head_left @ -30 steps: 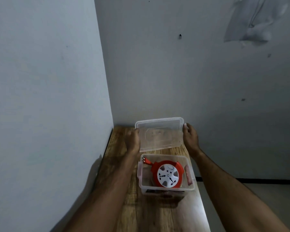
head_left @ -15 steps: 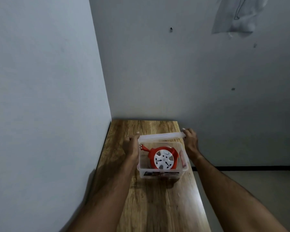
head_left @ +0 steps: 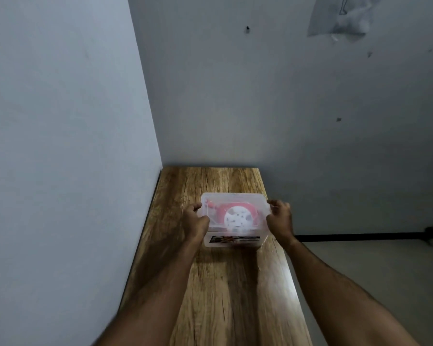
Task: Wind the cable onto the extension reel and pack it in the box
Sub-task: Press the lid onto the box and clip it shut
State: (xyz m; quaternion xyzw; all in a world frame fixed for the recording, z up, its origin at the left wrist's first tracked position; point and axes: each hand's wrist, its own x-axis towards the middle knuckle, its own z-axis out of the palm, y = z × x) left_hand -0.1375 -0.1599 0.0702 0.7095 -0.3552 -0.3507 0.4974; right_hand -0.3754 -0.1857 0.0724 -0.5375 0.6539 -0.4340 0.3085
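Presently: closing step, extension reel [head_left: 236,217] inside box [head_left: 233,240] at table [head_left: 225,295] centre; left hand [head_left: 195,221] at 9 o'clock, right hand [head_left: 279,218] at 3 o'clock pinch lid [head_left: 233,199] edges; next, likely press edges down to seat.

A clear plastic box [head_left: 234,239] is sitting near the far end of the wooden bench [head_left: 235,295], its translucent lid [head_left: 235,199] lying flat over the red-and-white extension reel [head_left: 235,216] inside, while the left hand [head_left: 194,219] and right hand [head_left: 279,218] are gripping the lid's opposite short edges.
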